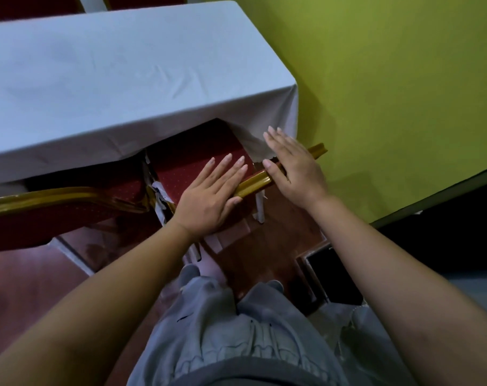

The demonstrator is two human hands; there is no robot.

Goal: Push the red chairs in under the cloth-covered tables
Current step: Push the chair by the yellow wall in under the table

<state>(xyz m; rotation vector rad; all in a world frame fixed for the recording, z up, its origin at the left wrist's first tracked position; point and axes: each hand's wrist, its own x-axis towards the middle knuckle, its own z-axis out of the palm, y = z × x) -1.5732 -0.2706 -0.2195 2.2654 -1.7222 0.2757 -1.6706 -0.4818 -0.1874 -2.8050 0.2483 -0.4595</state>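
Note:
A red chair [192, 160] with a gold frame stands in front of me, its seat partly under the white cloth of the table [119, 79]. My left hand [211, 190] lies flat on the gold top rail [254, 185] of the chair's back, fingers straight and slightly spread. My right hand [292, 165] rests flat on the same rail farther right, thumb along the rail, fingertips over the hanging cloth. Neither hand grips the rail. A second red chair [55, 213] stands to the left, its seat also under the cloth.
A green wall [389, 93] runs close along the table's right end. More red chairs [27, 6] show beyond the table's far edge. The floor is reddish tile, with a dark square opening [331, 274] by my right leg. My grey trousers fill the bottom.

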